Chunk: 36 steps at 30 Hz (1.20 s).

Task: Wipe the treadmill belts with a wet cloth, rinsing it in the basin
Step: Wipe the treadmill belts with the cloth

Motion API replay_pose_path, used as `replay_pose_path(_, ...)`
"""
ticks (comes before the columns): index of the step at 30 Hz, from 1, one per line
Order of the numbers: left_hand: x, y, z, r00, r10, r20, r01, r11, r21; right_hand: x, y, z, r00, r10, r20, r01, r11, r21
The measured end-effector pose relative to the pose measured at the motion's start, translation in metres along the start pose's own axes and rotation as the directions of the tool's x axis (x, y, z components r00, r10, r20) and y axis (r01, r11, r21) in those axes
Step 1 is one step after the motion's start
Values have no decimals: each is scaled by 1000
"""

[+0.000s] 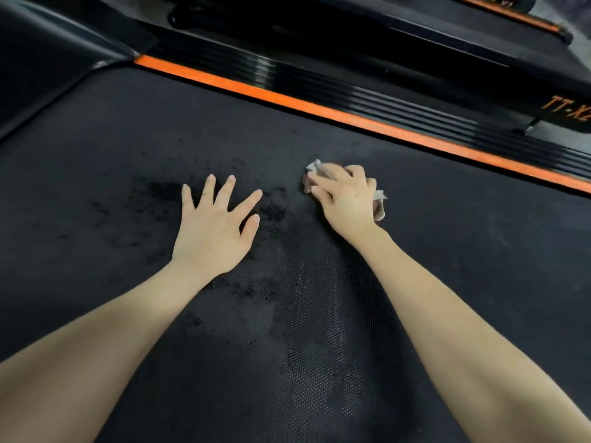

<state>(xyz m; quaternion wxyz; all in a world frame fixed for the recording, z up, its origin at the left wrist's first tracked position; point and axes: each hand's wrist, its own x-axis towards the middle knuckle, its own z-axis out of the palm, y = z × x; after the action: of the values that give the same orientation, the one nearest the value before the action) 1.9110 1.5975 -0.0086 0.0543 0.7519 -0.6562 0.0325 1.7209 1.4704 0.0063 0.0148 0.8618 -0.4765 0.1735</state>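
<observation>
Treadmill belt [96,148], black with a fine dotted weave, fills most of the head view, blotched with darker wet patches [153,196] near the centre. A pale crumpled cloth [315,167] lies on it right of centre, under the right hand [345,199], whose fingers curl round it. The left hand [211,228] rests flat beside, fingers straight and spread. Toward the upper right a smooth orange strip [319,108] edges a ribbed black side rail [399,103]
</observation>
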Motion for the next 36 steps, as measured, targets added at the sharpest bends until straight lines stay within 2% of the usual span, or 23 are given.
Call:
replay_pose_path(1,0,1,-1,1000,-6,6,6,1000,1,-16,-6,-4,994,-96,-61,98,995,30)
replay_pose_path(3,0,1,-2,1000,-17,14,17,1000,7,-54,-15,-12,948,-307,-80,313,947,77)
replay_pose_path(4,0,1,-2,1000,-18,14,18,1000,6,-64,-16,-14,924,-376,-66,381,919,96)
replay_pose_path(6,-1,0,-3,1000,-19,6,19,1000,-3,-55,-12,-15,904,-425,-45,427,897,111)
replay_pose_path(8,0,0,-2,1000,-15,2,15,1000,0,-21,-8,-7,932,-358,-54,361,928,88)
replay_pose_path(10,1,-1,0,1000,-5,-7,5,1000,1,22,-4,3,986,-167,-23,168,983,71)
replay_pose_path(12,0,-1,1,1000,3,-28,-3,1000,6,53,-2,17,999,-3,33,3,1000,6)
replay_pose_path(13,1,-2,1,999,8,-39,-7,1000,10,58,-5,21,999,25,24,-25,1000,-12)
replay_pose_path(15,0,-2,1,999,11,-40,-10,1000,12,46,-14,18,999,-37,-34,37,999,-16)
replay_pose_path(17,0,-2,1,999,11,-35,-11,1000,4,9,-20,8,973,-194,-129,196,981,4)
replay_pose_path(20,0,-1,1,1000,6,-30,-6,1000,2,-47,-23,-11,904,-421,-69,426,897,116)
replay_pose_path(22,0,-1,1,999,15,-38,-15,1000,4,-35,-11,-14,866,-499,-33,499,860,110)
replay_pose_path(23,1,-2,2,999,19,-42,-19,1000,2,-16,-4,-11,877,-480,-31,481,875,61)
replay_pose_path(24,1,-3,3,999,21,-43,-21,1000,2,8,3,-5,918,-394,-42,395,918,26)
replay_pose_path(26,0,-4,4,999,15,-51,-14,1000,7,49,13,5,991,-130,-7,130,991,-11)
replay_pose_path(27,0,-4,4,998,9,-56,-9,1000,6,58,15,10,1000,-27,14,27,999,-22)
replay_pose_path(28,1,-3,3,999,3,-54,-3,1000,-1,55,12,13,1000,2,9,-2,1000,-20)
replay_pose_path(29,0,-2,2,999,1,-45,-1,1000,-7,44,7,13,1000,-7,4,7,1000,-6)
replay_pose_path(32,0,0,-1,1000,-18,2,18,1000,-11,-23,-15,-14,981,-175,-82,182,980,85)
replay_pose_path(36,-3,2,-6,998,-34,59,35,999,-14,-141,-42,-55,946,-324,27,313,929,196)
